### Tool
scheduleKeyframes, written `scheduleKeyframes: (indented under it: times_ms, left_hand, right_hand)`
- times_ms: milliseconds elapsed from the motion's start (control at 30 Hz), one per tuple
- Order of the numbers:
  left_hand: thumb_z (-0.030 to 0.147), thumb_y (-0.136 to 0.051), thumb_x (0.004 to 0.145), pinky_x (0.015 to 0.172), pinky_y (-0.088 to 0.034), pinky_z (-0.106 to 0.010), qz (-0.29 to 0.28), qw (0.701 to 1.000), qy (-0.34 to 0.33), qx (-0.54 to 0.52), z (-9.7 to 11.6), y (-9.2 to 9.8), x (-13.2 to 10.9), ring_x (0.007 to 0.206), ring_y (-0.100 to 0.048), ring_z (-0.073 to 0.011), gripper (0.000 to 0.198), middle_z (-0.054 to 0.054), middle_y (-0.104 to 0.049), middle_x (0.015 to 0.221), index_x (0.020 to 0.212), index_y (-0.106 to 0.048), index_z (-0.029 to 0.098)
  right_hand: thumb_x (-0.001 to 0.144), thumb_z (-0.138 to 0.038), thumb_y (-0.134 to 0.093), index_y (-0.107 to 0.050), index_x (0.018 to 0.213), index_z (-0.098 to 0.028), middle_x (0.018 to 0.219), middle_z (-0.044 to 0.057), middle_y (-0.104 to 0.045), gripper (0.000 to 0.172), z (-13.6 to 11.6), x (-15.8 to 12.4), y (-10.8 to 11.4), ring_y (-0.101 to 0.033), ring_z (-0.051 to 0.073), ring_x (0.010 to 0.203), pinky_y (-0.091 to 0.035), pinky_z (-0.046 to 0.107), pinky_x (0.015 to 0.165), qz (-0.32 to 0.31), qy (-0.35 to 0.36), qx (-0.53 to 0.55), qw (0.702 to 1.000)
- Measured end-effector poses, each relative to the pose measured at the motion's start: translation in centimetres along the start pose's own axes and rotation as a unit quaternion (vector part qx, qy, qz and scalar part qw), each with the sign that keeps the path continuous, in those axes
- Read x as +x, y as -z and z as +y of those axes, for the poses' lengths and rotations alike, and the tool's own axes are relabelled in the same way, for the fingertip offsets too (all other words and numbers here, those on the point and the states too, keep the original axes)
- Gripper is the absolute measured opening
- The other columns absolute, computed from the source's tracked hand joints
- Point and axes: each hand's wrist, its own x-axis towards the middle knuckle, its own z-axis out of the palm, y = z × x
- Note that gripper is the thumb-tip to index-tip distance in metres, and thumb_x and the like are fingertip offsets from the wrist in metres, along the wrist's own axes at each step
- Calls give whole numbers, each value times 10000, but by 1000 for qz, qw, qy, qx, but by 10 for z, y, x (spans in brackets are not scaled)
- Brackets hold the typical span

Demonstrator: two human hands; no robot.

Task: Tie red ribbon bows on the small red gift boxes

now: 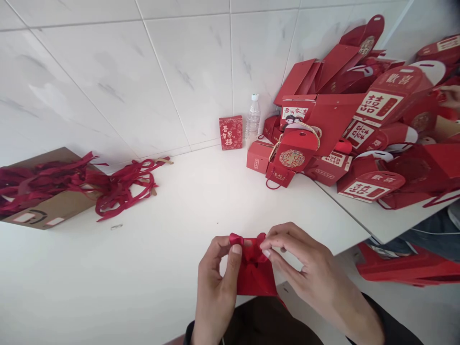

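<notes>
A small red gift box [256, 281] lies at the table's front edge, close to my body. A dark red ribbon [252, 255] is tied in a bow on its top. My left hand [220, 280] pinches the bow's left loop between thumb and index finger. On the other side, my right hand [305, 261] pinches the right loop with thumb and fingertips. Part of the box's right side is hidden behind my right hand.
A cardboard box [59, 211] of red ribbons stands at left, with loose ribbons [127, 189] spilling out. By the wall are a red card box [231, 133] and a plastic bottle [253, 117]. Red gift boxes [336, 112] pile up at right. Another person's hand [450, 97] shows at far right.
</notes>
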Motion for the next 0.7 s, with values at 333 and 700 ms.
scheduleKeyframes:
  times_ms: [333, 700]
  left_hand:
    - [449, -598, 919, 775, -494, -314, -17, 996, 19, 87, 7, -11, 2, 849, -616, -215, 276, -63, -714, 874, 977, -767, 238]
    - [501, -520, 949, 708, -441, -291, -59, 992, 25, 108, 7, -12, 6, 740, -538, -181, 371, -38, -639, 751, 777, -667, 207]
  right_hand:
    - [992, -212, -576, -649, 993, -272, 953, -51, -714, 94, -11, 24, 6, -671, 110, 809, -537, 200, 728, -80, -44, 72, 993]
    - [1025, -273, -529, -671, 1132, -273, 1125, 18, -654, 178, -6, 29, 9, -651, 147, 990, -546, 236, 800, -87, -36, 86, 992]
